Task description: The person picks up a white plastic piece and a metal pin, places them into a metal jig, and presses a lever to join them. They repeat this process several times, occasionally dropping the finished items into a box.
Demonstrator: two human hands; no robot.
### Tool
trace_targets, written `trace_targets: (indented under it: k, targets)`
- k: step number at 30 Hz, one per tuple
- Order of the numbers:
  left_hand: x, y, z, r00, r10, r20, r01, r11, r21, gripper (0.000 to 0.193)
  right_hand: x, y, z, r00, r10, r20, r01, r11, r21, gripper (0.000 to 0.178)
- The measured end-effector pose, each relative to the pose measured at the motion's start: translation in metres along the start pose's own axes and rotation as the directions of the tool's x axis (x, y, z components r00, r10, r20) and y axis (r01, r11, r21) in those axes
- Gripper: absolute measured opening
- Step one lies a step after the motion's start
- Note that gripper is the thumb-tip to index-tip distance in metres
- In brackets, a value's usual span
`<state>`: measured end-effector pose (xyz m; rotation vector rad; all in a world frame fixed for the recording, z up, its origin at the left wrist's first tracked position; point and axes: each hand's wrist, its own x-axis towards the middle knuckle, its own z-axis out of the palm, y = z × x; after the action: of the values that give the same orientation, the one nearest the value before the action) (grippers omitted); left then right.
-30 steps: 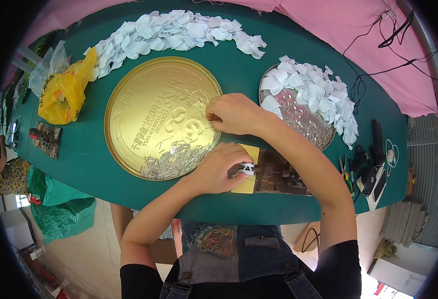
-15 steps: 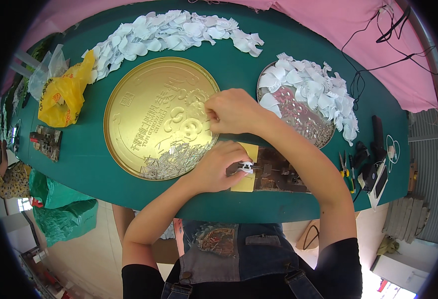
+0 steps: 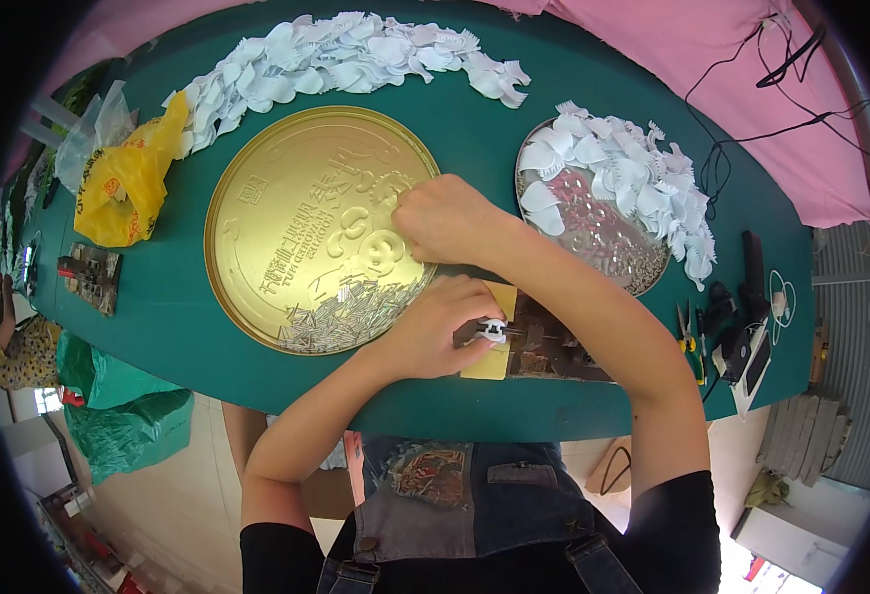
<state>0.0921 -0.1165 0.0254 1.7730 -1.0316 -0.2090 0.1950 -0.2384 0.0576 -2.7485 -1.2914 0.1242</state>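
My left hand is curled, its thumb and fingers closed around a small white plastic piece. The piece rests at a yellow pad, against the left end of a dark, worn metal fixture. Farther off, my right hand is closed in a fist-like pinch over the right rim of a round gold tray. Its fingertips are hidden, so what they hold, if anything, does not show. Many thin metal pins lie heaped in the near part of the tray.
Flat white toothed pieces line the far table edge. More lie with small metal bits in a round silver tray at right. A yellow bag and a small fixture sit left; pliers and black cables lie right.
My right hand has shifted slightly left, farther over the gold tray. My left hand stays on the white plastic piece. The whole view has shifted a little.
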Motion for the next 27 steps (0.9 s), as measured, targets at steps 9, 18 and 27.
trace_targets:
  k: [9,18,27]
  targets:
    - [-0.006,-0.006,0.003,0.999,-0.05,0.021,0.051,0.997,-0.055,0.028,-0.067,-0.004,-0.044,0.97,0.195,-0.143,-0.123,0.907,0.402,0.014]
    - [0.002,0.001,0.0,1.0,0.011,-0.014,-0.011,1.0,-0.006,0.027,-0.149,-0.037,-0.04,0.973,0.231,-0.022,-0.195,0.865,0.462,0.014]
    - [0.002,0.002,-0.001,1.0,-0.001,-0.008,0.001,1.0,-0.009,0.027,-0.163,-0.039,-0.047,0.933,0.341,-0.111,-0.242,0.828,0.507,0.011]
